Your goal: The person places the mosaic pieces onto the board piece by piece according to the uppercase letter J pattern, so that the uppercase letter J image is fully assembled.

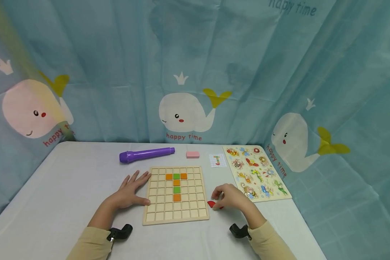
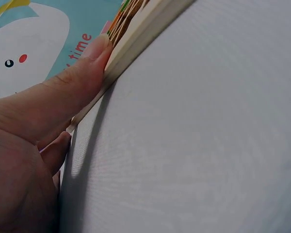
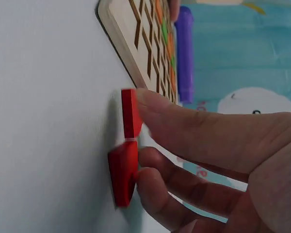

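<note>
My left hand [image 1: 129, 193] lies at the left side of a wooden grid board [image 1: 160, 216], fingers spread. Its thumb rests on the board's edge, as the left wrist view shows. In the board sit orange and green square tiles [image 1: 177, 182], forming a T. Beyond the board's right edge, my right hand [image 1: 230, 196] hovers over two small red pieces [image 3: 122, 174] lying end to end on the table. The right thumb touches the upper red piece in the right wrist view, and the bent fingertips reach the lower one. No pinch between thumb and fingers shows.
A purple toy microphone [image 1: 147, 154] lies behind the board, with a pink block [image 1: 193, 155] and a small pattern card [image 1: 217, 160] to its right. A puzzle board with printed insects [image 1: 256, 173] lies at the right. Blue whale-print curtains [image 1: 133, 90] surround the white table.
</note>
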The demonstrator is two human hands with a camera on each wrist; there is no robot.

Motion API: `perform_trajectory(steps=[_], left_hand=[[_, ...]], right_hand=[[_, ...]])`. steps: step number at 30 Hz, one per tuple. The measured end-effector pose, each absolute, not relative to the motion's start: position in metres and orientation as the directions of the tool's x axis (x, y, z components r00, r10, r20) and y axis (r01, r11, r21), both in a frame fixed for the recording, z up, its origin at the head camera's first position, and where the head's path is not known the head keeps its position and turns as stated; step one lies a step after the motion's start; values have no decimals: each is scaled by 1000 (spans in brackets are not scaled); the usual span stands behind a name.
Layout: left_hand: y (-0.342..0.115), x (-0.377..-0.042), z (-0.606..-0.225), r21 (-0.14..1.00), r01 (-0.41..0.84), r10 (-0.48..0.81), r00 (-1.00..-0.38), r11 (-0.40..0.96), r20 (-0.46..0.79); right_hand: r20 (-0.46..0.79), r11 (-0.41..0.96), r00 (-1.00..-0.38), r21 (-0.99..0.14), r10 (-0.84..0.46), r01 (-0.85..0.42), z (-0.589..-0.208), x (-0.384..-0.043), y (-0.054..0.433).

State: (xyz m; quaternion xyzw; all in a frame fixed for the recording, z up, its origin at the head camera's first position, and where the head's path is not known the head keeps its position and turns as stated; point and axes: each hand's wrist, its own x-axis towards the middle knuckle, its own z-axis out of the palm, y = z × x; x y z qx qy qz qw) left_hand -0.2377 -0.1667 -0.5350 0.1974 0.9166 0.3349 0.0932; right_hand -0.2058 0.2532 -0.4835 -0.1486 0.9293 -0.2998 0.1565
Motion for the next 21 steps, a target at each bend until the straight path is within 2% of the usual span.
perform_trajectory(steps=[6,21], left_hand=[[-164,-240,-533,649,303,430,-902,698,-42],[-166,-237,-536,660,303,425,-905,687,-27]], right_hand=[[-248,779,-880,-597,-404,-190,-487,-202,267],[-232,787,-900,-594,-369,-169,-487,-210,271]])
